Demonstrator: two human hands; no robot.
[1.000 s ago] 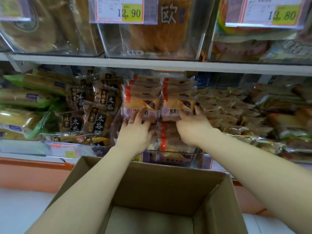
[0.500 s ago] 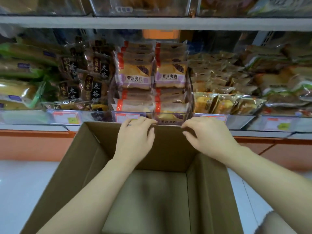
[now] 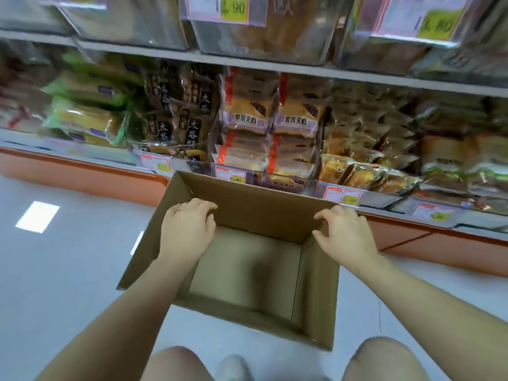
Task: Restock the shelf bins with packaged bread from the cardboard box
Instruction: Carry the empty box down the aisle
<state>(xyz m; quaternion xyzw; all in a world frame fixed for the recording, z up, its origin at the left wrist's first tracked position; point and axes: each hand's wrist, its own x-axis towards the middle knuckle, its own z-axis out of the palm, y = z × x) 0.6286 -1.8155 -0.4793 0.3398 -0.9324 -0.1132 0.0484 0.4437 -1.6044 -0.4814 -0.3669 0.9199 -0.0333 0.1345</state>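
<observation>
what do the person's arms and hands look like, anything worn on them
Both forearms are bare up to the frame's edge: no sleeves, watch or bracelet show. The left hand and right hand are ungloved; blur hides whether a finger bears a ring.

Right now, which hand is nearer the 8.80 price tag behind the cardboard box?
Left. The left hand grips the rim of the cardboard box just below the 8.80 price tag; the right hand holds the far right corner, farther to the tag's right.
</observation>
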